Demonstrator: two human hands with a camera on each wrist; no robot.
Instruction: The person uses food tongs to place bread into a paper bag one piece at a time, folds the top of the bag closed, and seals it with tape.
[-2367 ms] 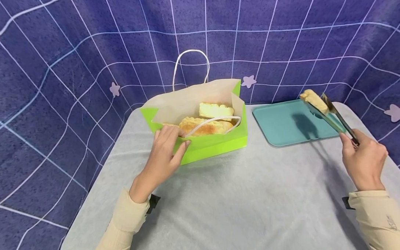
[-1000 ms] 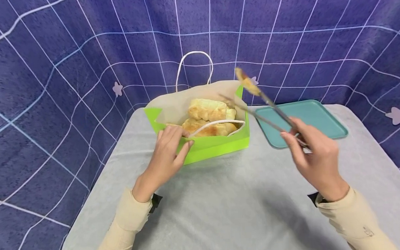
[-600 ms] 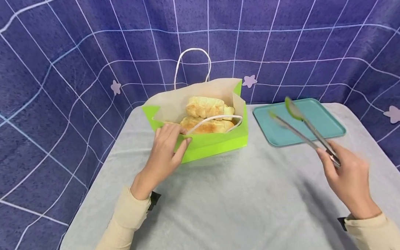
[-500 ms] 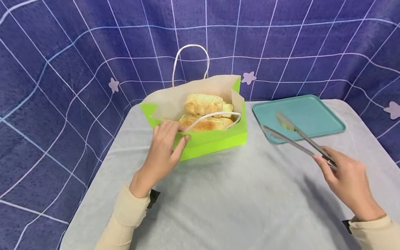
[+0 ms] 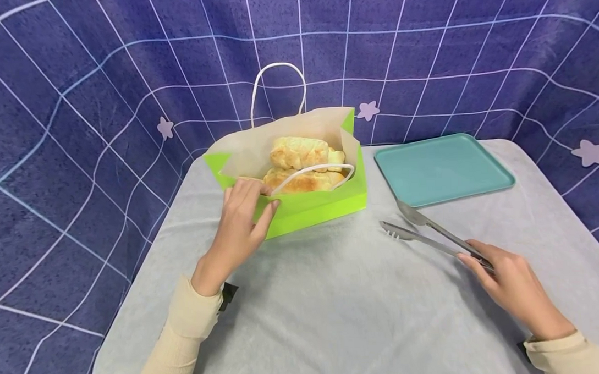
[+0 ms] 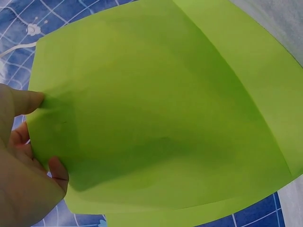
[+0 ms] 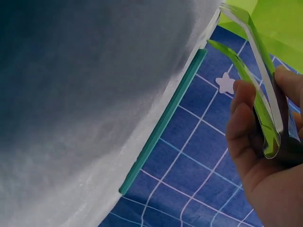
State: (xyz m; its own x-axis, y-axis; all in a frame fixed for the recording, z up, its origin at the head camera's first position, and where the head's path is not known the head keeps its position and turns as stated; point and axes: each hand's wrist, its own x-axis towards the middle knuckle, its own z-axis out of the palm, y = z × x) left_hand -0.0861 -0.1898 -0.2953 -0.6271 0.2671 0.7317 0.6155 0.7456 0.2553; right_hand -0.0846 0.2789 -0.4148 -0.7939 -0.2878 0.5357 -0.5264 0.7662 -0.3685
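Note:
My left hand (image 5: pixel 236 230) pinches the front rim of a green paper bag (image 5: pixel 320 211) between thumb and fingers. In the left wrist view the bag's broad green side (image 6: pixel 142 94) fills most of the picture. Inside lie golden bread rolls: one roll (image 5: pixel 298 152) rests on top of another roll (image 5: pixel 296 180), and a paler piece (image 5: pixel 336 158) shows behind. My right hand (image 5: pixel 511 281) holds metal tongs (image 5: pixel 412 213) low, in front of the tray. Their arms are spread, with no bread between the ends. Whether the tips touch the table cannot be told.
A teal tray (image 5: pixel 442 168) lies at the back right of the table, covered by a pale grey cloth (image 5: pixel 333 307). One white handle (image 5: pixel 277 65) of the bag stands up at the back; the other (image 5: pixel 323 167) droops over the rolls. A blue grid-patterned curtain (image 5: pixel 399 57) surrounds the table.
The tongs carried a roll from above the tray to the bag and released it on top. They have since swung back right and lowered. My left hand keeps its grip on the bag.

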